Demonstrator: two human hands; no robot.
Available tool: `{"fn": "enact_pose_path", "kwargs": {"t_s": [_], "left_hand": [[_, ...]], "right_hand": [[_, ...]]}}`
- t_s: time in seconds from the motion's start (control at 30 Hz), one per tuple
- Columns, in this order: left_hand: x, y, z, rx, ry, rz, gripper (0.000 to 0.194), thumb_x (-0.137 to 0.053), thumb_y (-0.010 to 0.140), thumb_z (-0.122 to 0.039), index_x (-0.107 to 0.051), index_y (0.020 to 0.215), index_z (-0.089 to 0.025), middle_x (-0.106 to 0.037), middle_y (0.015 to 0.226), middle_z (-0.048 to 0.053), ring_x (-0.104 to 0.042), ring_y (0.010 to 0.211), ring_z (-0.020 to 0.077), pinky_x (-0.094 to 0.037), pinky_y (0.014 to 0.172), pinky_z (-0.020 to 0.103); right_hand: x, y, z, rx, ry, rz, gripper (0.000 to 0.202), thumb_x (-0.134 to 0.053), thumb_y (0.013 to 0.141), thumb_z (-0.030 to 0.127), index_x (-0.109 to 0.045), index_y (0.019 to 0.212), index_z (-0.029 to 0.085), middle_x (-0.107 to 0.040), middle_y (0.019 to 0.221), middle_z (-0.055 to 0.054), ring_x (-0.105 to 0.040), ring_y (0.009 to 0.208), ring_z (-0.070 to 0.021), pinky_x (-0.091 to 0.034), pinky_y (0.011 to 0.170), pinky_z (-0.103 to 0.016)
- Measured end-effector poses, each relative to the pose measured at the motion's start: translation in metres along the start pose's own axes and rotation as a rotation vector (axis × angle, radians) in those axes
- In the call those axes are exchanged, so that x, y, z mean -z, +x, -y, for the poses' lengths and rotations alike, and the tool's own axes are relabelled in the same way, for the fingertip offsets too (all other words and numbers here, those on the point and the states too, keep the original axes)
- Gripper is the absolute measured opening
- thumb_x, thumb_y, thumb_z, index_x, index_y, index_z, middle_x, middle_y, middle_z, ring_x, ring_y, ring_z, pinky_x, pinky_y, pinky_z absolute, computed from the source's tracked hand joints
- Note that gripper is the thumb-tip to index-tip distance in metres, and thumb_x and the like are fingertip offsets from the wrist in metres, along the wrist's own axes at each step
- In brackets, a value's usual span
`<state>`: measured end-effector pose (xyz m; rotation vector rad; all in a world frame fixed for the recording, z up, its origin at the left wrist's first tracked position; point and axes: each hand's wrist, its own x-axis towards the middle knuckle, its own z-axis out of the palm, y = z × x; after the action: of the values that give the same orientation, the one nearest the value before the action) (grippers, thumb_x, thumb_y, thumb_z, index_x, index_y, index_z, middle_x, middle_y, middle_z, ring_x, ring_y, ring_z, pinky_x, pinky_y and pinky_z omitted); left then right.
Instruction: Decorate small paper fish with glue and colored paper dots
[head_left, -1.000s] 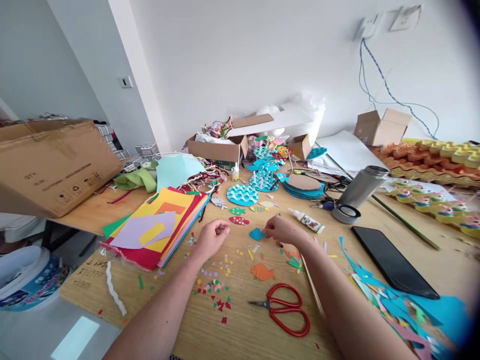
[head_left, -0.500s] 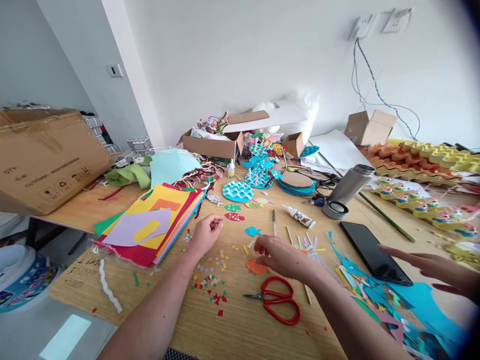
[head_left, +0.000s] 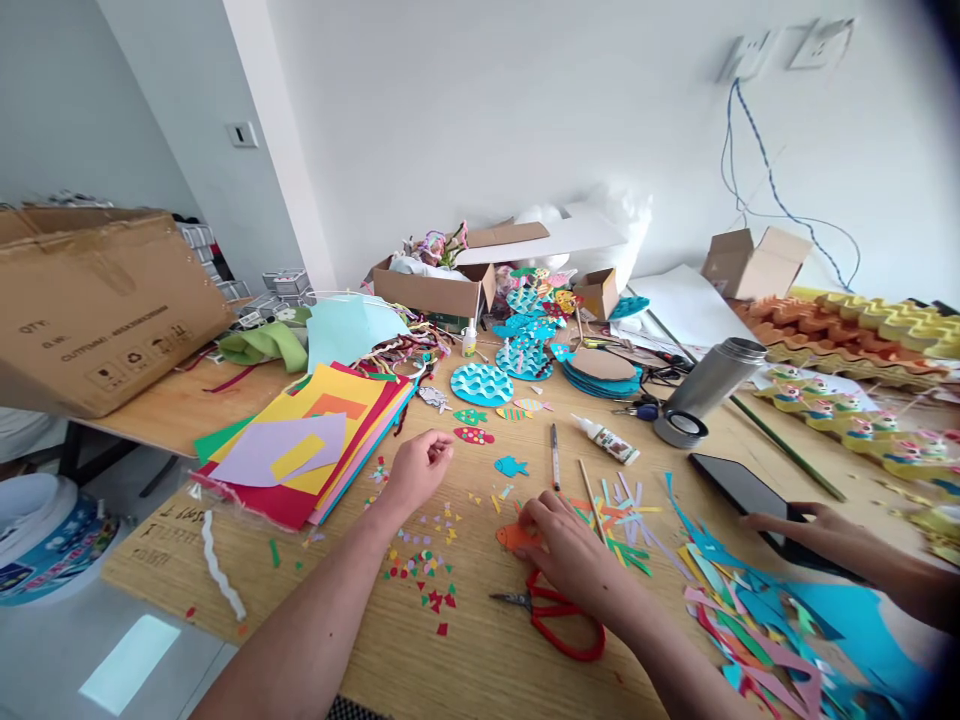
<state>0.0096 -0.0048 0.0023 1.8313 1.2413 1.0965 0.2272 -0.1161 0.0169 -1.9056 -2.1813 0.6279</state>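
Note:
My left hand (head_left: 424, 466) is closed, fingertips drawn together above the table near a red dotted paper fish (head_left: 474, 436). Whatever it may hold does not show. My right hand (head_left: 561, 532) has its fingers bent onto the tail end of an orange paper fish (head_left: 510, 538), which lies on the wood. Beneath that wrist are red-handled scissors (head_left: 571, 640), partly covered. A blue paper fish (head_left: 511, 467) lies farther back, with green (head_left: 471, 416) and striped (head_left: 514, 413) fish beyond it. Small paper confetti (head_left: 420, 565) is scattered between my arms.
Coloured paper sheets (head_left: 300, 470) are stacked on the left. A glue tube (head_left: 606, 440), a pen (head_left: 555, 456), a thin stick (head_left: 592, 500) and paper strips (head_left: 634, 505) lie ahead. On the right, another person's hand (head_left: 817, 535) grips a phone (head_left: 750, 500) near paper scraps (head_left: 780, 620).
My right hand has come down onto the orange fish's tail end. My left hand stays about the same. The other person's hand has taken hold of the phone and tilted it. The view shifted slightly.

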Motion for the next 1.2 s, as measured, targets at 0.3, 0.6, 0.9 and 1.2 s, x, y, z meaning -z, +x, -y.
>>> {"fn": "enact_pose_path", "kwargs": {"t_s": [0.3,0.6,0.9,1.2], "left_hand": [[0.000,-0.001,-0.001,-0.011,0.009,0.012,0.015,-0.058,0.080,-0.019,-0.069,0.089,-0.018,-0.071,0.078,0.004,-0.065,0.069,0.0166,-0.050,0.066,0.026],[-0.001,0.001,0.001,-0.029,0.029,0.015,0.015,-0.057,0.081,-0.019,-0.069,0.089,-0.017,-0.071,0.078,0.005,-0.065,0.069,0.0173,-0.050,0.066,0.027],[0.000,0.000,0.002,-0.026,0.059,0.034,0.016,-0.057,0.082,-0.017,-0.069,0.092,-0.016,-0.070,0.077,0.004,-0.064,0.068,0.0158,-0.050,0.064,0.025],[-0.001,0.001,0.004,-0.030,0.047,0.036,0.014,-0.057,0.083,-0.016,-0.068,0.092,-0.016,-0.070,0.078,0.003,-0.065,0.070,0.0150,-0.051,0.066,0.024]], "right_hand": [[0.000,0.000,-0.002,0.020,0.057,0.008,0.019,-0.062,0.078,0.015,-0.061,0.097,0.019,-0.059,0.105,-0.008,-0.057,0.101,-0.0224,-0.042,0.089,-0.031],[0.004,0.002,0.001,-0.002,0.035,0.037,0.020,-0.064,0.077,0.014,-0.060,0.096,0.017,-0.059,0.105,-0.009,-0.057,0.101,-0.0232,-0.043,0.089,-0.032],[-0.001,0.003,-0.004,0.002,0.046,0.010,0.010,-0.062,0.076,0.014,-0.058,0.083,0.018,-0.061,0.095,-0.007,-0.059,0.089,-0.0202,-0.043,0.077,-0.028],[0.010,0.025,0.003,0.008,0.375,-0.004,0.027,-0.058,0.071,0.005,-0.054,0.093,0.020,-0.057,0.068,0.005,-0.055,0.063,-0.0122,-0.038,0.058,-0.022]]}}
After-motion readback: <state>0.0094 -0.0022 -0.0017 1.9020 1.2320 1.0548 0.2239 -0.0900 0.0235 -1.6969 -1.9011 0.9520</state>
